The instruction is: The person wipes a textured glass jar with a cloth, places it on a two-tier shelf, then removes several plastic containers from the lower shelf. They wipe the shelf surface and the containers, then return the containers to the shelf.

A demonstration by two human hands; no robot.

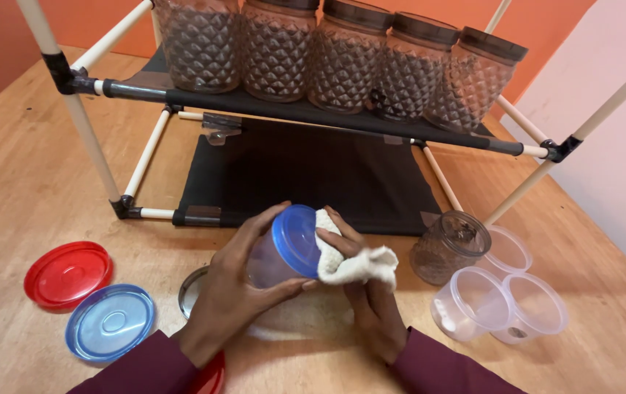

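The person's left hand (229,292) is wrapped round a clear plastic tub with a blue screw lid (283,248), fingers and thumb closed firmly on its body, holding it tipped on its side just above the wooden worktop (21,190), lid end facing to the right. The right hand (364,292) has a small white cloth (353,263) pinched between thumb and fingers, its grip closed on the fabric, and presses the cloth against the rim of the blue lid. It looks to me like the wiping step: the lid and its edge are being rubbed clean while the tub is held steady. A next move would seem to call for turning the tub in the left hand so the cloth reaches the rest of the rim, keeping the hold firm so the smooth plastic does not slip. To the left on the worktop lie a loose red round lid (68,273) and a loose blue round lid (110,322); to the right stand a brown patterned glass jar (448,248) and three empty clear plastic tubs (502,295). Behind, a black fabric rack with white poles (305,109) carries a row of brown patterned jars (342,58) on its upper shelf
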